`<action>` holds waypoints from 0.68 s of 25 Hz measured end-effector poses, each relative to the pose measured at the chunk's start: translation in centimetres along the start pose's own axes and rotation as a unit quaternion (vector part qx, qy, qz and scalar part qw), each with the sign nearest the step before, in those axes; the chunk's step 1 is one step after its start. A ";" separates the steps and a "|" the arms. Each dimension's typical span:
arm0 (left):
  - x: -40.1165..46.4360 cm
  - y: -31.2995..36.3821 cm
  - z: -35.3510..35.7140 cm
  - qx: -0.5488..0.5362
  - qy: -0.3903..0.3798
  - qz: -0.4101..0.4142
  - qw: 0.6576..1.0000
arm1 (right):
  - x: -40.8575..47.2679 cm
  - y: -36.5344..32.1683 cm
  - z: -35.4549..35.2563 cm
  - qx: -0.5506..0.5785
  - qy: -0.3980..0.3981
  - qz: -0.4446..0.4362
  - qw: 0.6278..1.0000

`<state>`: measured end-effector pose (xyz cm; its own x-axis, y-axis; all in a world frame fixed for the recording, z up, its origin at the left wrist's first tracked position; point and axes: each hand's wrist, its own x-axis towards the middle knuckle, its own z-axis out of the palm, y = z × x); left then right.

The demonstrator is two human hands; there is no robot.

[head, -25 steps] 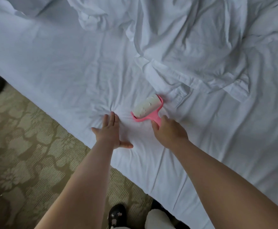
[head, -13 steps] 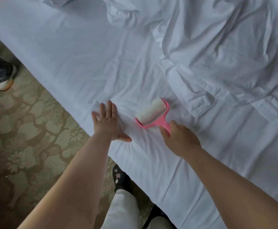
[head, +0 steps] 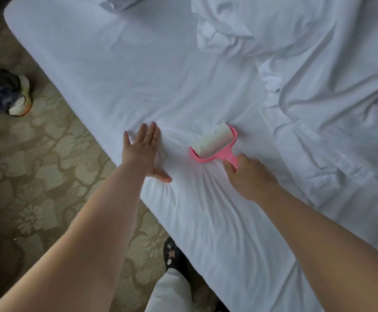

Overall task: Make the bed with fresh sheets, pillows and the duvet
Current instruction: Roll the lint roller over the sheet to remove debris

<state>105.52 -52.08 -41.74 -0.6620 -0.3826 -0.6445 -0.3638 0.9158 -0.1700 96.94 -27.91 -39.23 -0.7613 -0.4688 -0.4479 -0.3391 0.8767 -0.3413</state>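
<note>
A white fitted sheet covers the bed, creased where my hands are. My left hand lies flat on the sheet near the bed's edge, fingers straight, pressing it down. My right hand grips the pink handle of a lint roller, whose white roll rests on the sheet just right of my left hand. A crumpled white duvet is heaped over the right and far part of the bed.
Patterned beige carpet runs along the bed's left side. Another person's shoe stands on it at the far left. My own dark shoe and white trouser leg are below, next to the bed edge.
My view has shifted along the bed toward its corner. The roller and both hands have moved a little across the sheet; the left hand stays flat, the right keeps hold of the handle.
</note>
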 end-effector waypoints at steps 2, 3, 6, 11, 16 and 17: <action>1.1 -0.4 0.2 0.007 0.002 0.009 1.000 | 1.9 -1.7 -0.2 -0.002 0.001 -0.007 1.000; 1.8 -0.6 0.2 0.016 0.009 0.013 1.000 | 3.1 -2.6 -0.2 -0.001 0.001 -0.009 1.000; 3.9 -2.0 -0.7 0.020 0.025 0.012 0.999 | 6.0 -5.0 -0.3 0.002 0.000 -0.011 1.000; 7.8 -4.6 -3.0 0.012 0.020 0.026 0.999 | 10.5 -8.5 -0.7 0.008 -0.002 -0.009 1.000; 9.6 -5.5 -2.9 0.005 0.034 0.043 0.999 | 14.0 -11.7 -0.9 0.015 -0.004 -0.006 1.000; 9.7 -5.6 -2.7 0.007 0.038 0.044 0.998 | 14.3 -12.0 -0.9 0.012 -0.006 -0.003 1.000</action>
<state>99.35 -61.24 -44.97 -0.7384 -0.3091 -0.5993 -0.2942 0.9474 -0.1260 89.64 -45.03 -40.73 -0.7524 -0.4755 -0.4559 -0.3298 0.8710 -0.3642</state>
